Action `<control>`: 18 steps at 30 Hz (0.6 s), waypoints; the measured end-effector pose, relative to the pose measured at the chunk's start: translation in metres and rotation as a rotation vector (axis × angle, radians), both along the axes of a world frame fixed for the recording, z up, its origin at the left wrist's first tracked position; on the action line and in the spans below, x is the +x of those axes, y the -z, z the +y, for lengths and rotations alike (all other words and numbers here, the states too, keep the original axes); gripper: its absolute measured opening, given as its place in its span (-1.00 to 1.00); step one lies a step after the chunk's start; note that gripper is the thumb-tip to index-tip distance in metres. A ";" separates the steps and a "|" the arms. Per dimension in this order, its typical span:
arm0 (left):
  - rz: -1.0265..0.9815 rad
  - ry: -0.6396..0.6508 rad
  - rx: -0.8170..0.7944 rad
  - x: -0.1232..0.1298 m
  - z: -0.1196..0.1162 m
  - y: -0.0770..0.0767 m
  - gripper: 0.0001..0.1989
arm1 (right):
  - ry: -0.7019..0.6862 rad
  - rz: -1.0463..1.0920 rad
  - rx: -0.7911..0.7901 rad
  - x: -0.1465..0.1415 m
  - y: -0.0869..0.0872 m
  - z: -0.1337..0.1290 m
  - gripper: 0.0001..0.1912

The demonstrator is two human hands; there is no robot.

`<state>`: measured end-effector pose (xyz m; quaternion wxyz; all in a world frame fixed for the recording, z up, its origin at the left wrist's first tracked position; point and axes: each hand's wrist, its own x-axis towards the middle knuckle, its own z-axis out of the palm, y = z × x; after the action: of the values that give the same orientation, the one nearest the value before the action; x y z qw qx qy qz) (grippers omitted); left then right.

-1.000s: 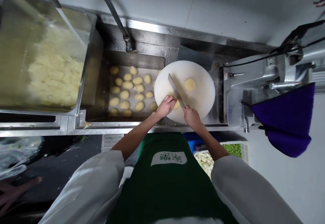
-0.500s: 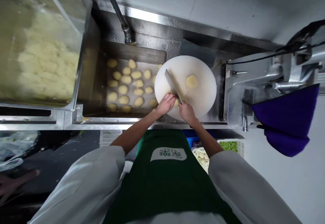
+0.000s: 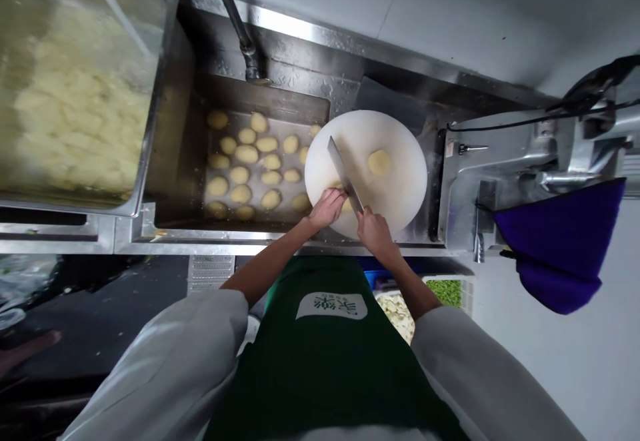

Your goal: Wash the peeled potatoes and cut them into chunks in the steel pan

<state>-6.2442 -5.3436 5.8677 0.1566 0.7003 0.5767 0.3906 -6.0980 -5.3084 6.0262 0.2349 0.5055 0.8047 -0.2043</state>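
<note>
On the round white cutting board, my right hand is closed round the handle of a knife, whose broad blade points away and to the left. My left hand presses with bent fingers on a peeled potato, close against the blade's left side. Most of that potato is hidden by the fingers; a pale piece of it shows to the right, by the blade. Another cut potato piece lies flat near the board's middle right.
Several peeled potatoes lie in the steel sink left of the board. A steel tub of water and potato pieces stands farther left. A tap reaches over the sink. A purple cloth hangs at right; another person's hand shows lower left.
My right hand and the knife have shifted slightly right and nearer to me, while my left hand stays on the potato. The whole view has shifted a little.
</note>
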 end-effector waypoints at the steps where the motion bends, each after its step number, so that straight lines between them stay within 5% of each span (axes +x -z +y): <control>1: 0.006 0.006 0.002 0.000 0.000 0.001 -0.66 | 0.004 0.003 0.003 0.000 -0.001 -0.001 -0.59; 18: -0.065 0.023 -0.017 -0.006 -0.004 0.000 -0.66 | 0.013 -0.025 -0.005 -0.008 0.005 -0.007 -0.62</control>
<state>-6.2501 -5.3473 5.8677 0.1854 0.6924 0.5666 0.4064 -6.1057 -5.3150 6.0211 0.2451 0.5125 0.7979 -0.2016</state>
